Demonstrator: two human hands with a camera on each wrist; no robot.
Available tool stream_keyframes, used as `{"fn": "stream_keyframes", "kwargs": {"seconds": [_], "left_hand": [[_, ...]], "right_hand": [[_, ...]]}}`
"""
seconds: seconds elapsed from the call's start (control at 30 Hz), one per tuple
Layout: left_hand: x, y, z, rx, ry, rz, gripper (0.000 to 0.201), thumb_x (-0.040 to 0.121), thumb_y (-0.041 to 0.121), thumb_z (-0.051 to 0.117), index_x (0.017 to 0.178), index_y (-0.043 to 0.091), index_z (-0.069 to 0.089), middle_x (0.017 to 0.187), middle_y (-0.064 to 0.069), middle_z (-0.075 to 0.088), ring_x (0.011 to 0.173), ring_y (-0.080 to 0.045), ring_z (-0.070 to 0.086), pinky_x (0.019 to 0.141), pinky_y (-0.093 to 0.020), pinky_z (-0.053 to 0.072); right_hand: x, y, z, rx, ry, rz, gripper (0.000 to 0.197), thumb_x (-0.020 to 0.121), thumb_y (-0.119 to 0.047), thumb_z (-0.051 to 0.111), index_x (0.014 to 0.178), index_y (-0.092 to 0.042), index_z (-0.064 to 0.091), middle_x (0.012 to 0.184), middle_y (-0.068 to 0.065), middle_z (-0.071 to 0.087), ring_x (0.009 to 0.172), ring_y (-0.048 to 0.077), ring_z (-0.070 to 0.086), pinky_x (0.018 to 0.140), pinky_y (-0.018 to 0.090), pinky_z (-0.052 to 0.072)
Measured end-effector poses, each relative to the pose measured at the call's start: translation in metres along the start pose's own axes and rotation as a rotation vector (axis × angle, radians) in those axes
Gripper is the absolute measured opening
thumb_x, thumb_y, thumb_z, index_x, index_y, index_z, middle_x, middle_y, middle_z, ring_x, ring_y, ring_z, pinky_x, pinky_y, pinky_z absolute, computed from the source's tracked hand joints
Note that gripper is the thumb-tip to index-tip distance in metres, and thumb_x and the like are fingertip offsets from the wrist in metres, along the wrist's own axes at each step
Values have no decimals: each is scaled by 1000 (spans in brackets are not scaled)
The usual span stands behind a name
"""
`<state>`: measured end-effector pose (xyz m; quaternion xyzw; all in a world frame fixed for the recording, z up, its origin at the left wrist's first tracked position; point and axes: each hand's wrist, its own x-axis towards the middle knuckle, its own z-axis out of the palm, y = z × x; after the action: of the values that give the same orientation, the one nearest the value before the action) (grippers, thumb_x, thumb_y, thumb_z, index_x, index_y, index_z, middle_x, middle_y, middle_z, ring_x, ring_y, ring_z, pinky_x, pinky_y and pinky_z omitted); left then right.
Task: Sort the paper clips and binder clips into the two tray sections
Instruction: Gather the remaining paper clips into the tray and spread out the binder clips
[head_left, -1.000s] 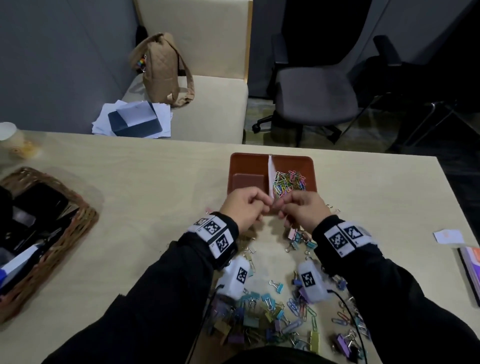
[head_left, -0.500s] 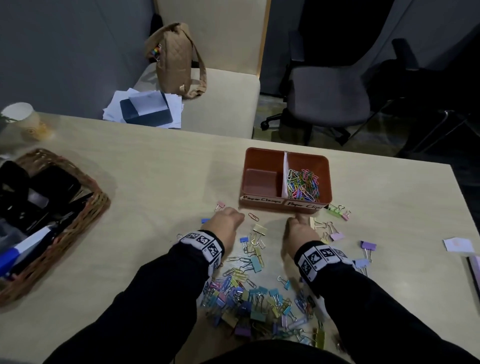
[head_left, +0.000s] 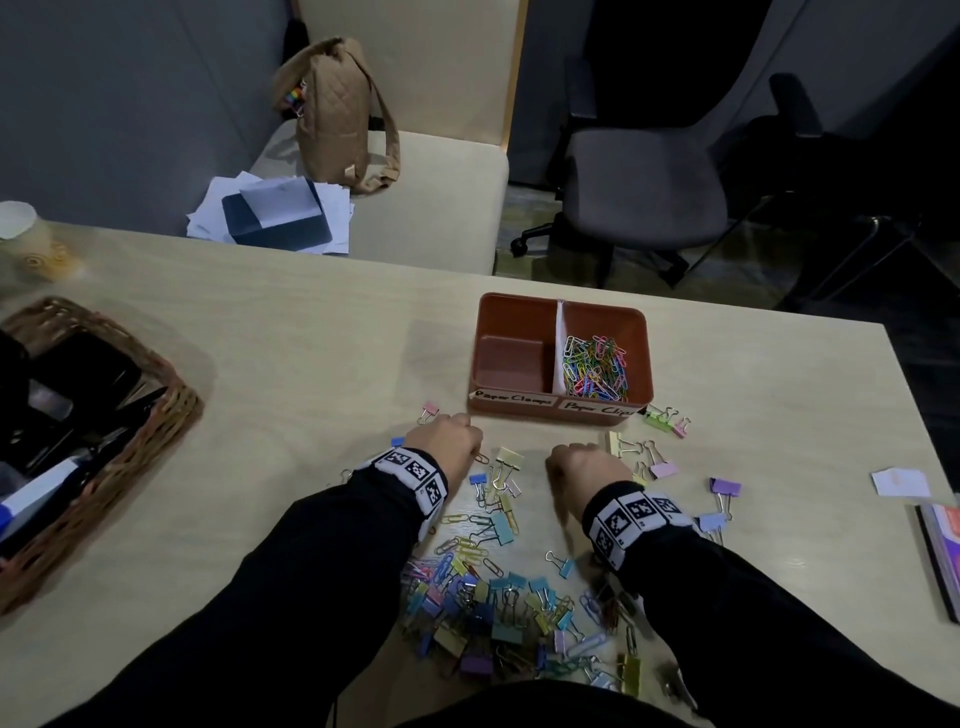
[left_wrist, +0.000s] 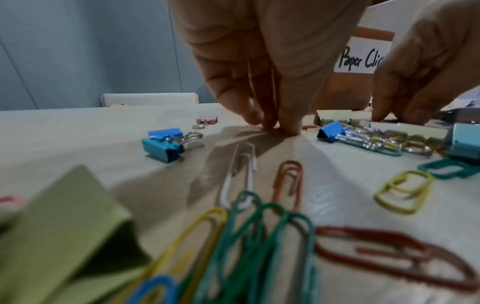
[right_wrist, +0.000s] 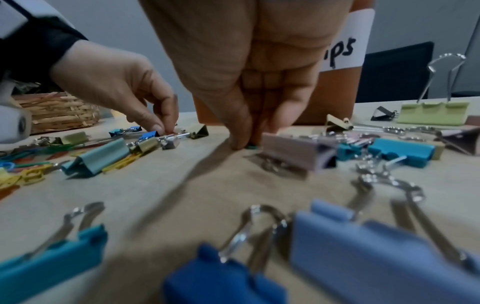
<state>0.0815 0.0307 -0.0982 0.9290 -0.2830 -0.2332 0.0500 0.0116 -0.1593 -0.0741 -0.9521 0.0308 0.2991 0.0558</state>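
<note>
The brown tray (head_left: 519, 312) stands on the table with a white divider; its left section is bare and its right section holds a heap of coloured paper clips (head_left: 597, 369). In front of it, my left hand (head_left: 447, 441) is fingertips-down on the table, pinching the end of a red paper clip (left_wrist: 309, 128). My right hand (head_left: 584, 462) is also fingertips-down, pinching a small green paper clip (right_wrist: 252, 146) beside a mauve binder clip (right_wrist: 296, 152). A mixed pile of binder clips and paper clips (head_left: 509, 603) lies between my forearms.
A wicker basket (head_left: 171, 415) of dark objects sits at the table's left. Loose binder clips (head_left: 724, 488) lie right of my right hand. A paper scrap (head_left: 901, 480) and a book (head_left: 943, 556) lie at the right edge. A paper cup (head_left: 18, 228) stands far left.
Both hands were together over the tray's divider a second ago. They have come back and down to the table in front of the tray and moved apart.
</note>
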Motion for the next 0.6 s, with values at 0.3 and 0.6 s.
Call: {"fn": "stream_keyframes", "kwargs": {"seconds": [0.3,0.6], "left_hand": [[0,5,0,-106,12,-5,20,90,18,55,109,20,58,109,-1,55,95,-27,60,79,-38,53],[-4,3,0,-159,-50,-104,17,88,20,50,102,12,57,101,-9,62,89,-30,60,78,-39,52]], "right_hand": [[1,-9,15,10,17,55,55,73,-15,76,118,-8,45,111,9,59,105,27,55,92,38,50],[-3,-15,24,156,19,64,60,72,-1,72,121,-12,40,115,9,46,105,29,55,93,41,50]]}}
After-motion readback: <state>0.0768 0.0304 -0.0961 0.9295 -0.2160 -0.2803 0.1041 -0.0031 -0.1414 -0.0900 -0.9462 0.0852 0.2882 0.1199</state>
